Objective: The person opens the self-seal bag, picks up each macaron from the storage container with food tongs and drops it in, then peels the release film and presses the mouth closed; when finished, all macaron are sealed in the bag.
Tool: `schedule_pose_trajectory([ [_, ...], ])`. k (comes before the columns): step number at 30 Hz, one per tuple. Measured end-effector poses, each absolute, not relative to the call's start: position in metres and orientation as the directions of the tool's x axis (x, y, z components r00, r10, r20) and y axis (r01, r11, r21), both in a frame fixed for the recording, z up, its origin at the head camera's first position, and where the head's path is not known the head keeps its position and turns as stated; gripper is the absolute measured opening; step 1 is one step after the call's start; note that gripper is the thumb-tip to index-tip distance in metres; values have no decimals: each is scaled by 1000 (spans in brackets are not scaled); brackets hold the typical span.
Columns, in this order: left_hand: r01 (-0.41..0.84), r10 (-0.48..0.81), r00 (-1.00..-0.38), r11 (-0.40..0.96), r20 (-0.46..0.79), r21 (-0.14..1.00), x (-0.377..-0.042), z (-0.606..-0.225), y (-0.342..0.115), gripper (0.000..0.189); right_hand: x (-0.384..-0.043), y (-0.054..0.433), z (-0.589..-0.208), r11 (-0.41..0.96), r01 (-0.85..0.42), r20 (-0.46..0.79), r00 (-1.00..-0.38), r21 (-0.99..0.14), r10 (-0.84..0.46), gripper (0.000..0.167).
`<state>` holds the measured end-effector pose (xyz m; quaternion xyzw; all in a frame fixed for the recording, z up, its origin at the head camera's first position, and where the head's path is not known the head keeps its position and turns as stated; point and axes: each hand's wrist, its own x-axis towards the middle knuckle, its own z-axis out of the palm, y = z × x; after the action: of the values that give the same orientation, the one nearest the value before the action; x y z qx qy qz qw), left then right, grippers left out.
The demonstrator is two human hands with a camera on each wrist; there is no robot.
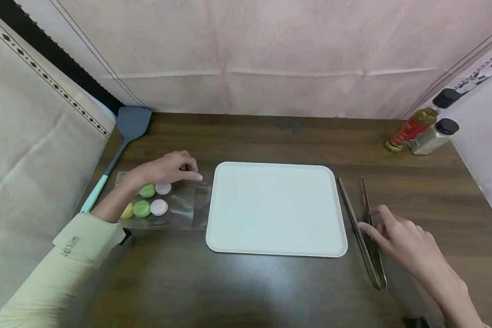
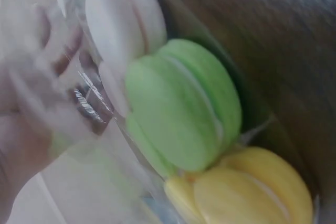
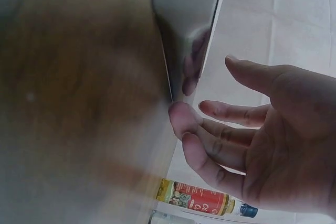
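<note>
My left hand [image 1: 168,168] reaches over a clear plastic bag [image 1: 182,214], thumb out and fingers loosely bent. Inside the bag lie macarons in pairs: green [image 1: 141,208], white [image 1: 159,207] and yellow [image 1: 127,211]. In the left wrist view the film covers part of that hand, and the green macaron [image 2: 173,108] shows close up. On the right, metal tongs [image 1: 356,223] lie with their arms spread. My right hand [image 1: 407,241] is beside them, thumb and index finger apart at the tongs' near arm; its fingers [image 3: 220,145] look relaxed in the right wrist view.
A white rectangular tray [image 1: 276,209] sits mid-table between the hands. A spatula [image 1: 133,123] with a mint handle lies at the left edge. An oil bottle [image 1: 410,131] and a black-capped jar [image 1: 430,139] stand at the back right. Cloth curtains [image 1: 270,54] border the table.
</note>
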<state>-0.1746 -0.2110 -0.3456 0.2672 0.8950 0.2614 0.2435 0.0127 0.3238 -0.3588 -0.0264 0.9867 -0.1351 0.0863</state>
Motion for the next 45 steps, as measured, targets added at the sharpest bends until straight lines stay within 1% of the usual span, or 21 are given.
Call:
schedule_pose_trajectory([
  [2,358,621,-729,703,-286,615,-175,-345,-214,20,13,323,-359,963,-32,-162,-984,-268,-77,54],
  [7,367,632,-724,691,-275,623,-177,-347,-217,9,13,323,-359,965,-40,-161,-983,-259,-84,51],
  [10,384,634,-734,685,-246,620,-177,-349,-217,8,13,323,-357,965,-41,-156,-984,-258,-83,51],
  [16,352,590,-785,674,-187,649,-164,-338,-233,9,12,324,-354,967,-40,-146,-986,-250,-78,50],
  [20,331,538,-836,653,-109,682,-151,-323,-251,7,10,322,-351,968,-45,-143,-986,-247,-83,50],
  [22,305,490,-868,648,-75,698,-144,-317,-258,6,10,320,-350,966,-58,-128,-987,-250,-93,47],
  [25,259,413,-910,642,-40,722,-136,-311,-264,5,9,313,-347,958,-109,-58,-990,-266,-128,35],
  [28,245,360,-933,640,-2,728,-128,-308,-266,7,6,296,-338,915,-215,44,-976,-340,-213,17],
  [30,247,329,-944,640,31,727,-122,-307,-266,8,2,276,-329,844,-330,120,-943,-423,-309,7],
  [31,260,324,-945,641,52,723,-121,-307,-265,9,0,264,-323,794,-376,134,-924,-477,-357,4],
  [33,279,308,-947,644,93,712,-118,-306,-263,8,-4,236,-317,669,-469,162,-868,-577,-469,5],
  [34,283,295,-949,646,110,709,-116,-306,-261,8,-6,220,-314,605,-490,153,-840,-627,-521,5],
  [35,286,284,-951,647,125,707,-115,-306,-260,7,-9,203,-314,544,-488,129,-813,-683,-567,7],
  [37,286,267,-953,651,141,703,-112,-306,-257,8,-14,168,-317,452,-444,57,-760,-774,-648,13],
  [39,282,255,-956,661,145,695,-110,-306,-254,9,-20,132,-325,418,-401,-12,-710,-815,-704,24],
  [40,280,252,-957,667,144,691,-110,-306,-252,10,-24,114,-329,417,-364,-53,-697,-833,-715,29],
  [43,264,239,-962,685,133,679,-108,-306,-248,12,-39,70,-340,414,-300,-110,-683,-860,-722,37],
  [45,255,228,-965,695,130,672,-108,-306,-246,12,-51,50,-343,404,-249,-120,-707,-880,-697,39],
])
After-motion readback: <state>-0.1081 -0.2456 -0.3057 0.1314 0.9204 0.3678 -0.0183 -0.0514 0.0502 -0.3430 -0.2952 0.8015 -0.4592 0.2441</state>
